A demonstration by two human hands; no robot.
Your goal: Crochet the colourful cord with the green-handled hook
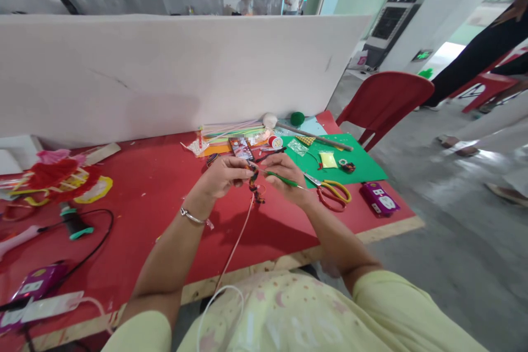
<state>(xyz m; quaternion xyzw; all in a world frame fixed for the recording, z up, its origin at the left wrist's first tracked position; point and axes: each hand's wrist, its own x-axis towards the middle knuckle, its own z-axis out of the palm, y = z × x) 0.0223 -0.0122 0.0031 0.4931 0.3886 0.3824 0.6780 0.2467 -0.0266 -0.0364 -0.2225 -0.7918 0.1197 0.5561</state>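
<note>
Above the red table, my left hand (225, 176) is closed, its thumb and fingertips pinching a small dark crocheted strip (254, 180) with orange-brown flecks. The strip's lower end hangs free and curls. My right hand (287, 175) is closed around a green-handled crochet hook (284, 179). The hook's thin metal end points at the strip by my left fingertips; whether it passes through a loop is too small to tell. A pale pink strand (243, 226) runs from near the strip down to the table's front edge. Just beyond my hands lies a phone (241, 148).
Scissors (332, 193) with red and yellow handles lie right of my right hand, near a purple box (378, 199). A green sheet (355, 168) holds a yellow packet (328, 160). Leftward are a red-and-yellow craft piece (61, 181) and a cable (108, 231). A white partition (165, 77) stands behind.
</note>
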